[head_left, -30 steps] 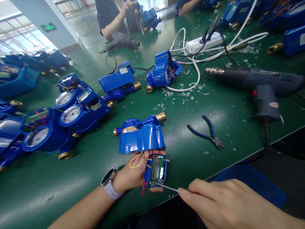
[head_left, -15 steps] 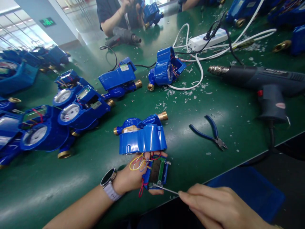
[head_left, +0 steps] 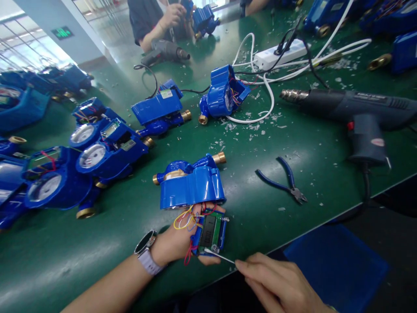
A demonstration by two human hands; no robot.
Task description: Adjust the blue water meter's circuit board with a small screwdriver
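Observation:
My left hand [head_left: 177, 241], with a watch on the wrist, is closed around a small blue module with a green circuit board and display [head_left: 210, 232]. Red, yellow and blue wires run from the module up to a blue water meter [head_left: 190, 184] lying on the green table just beyond it. My right hand [head_left: 276, 280] pinches a thin metal tool [head_left: 218, 255] whose tip touches the lower edge of the module.
Blue-handled pliers [head_left: 283, 180] lie to the right, a dark heat gun [head_left: 352, 115] beyond them. Several blue water meters [head_left: 107, 150] crowd the left side; another meter [head_left: 223, 93] and a white power strip [head_left: 280, 54] sit farther back. A person across the table handles a meter. A blue bin [head_left: 335, 265] sits below the table edge.
My right hand has drawn slightly left and lower in the picture, keeping the tool tip on the module. The left hand and module stay almost still.

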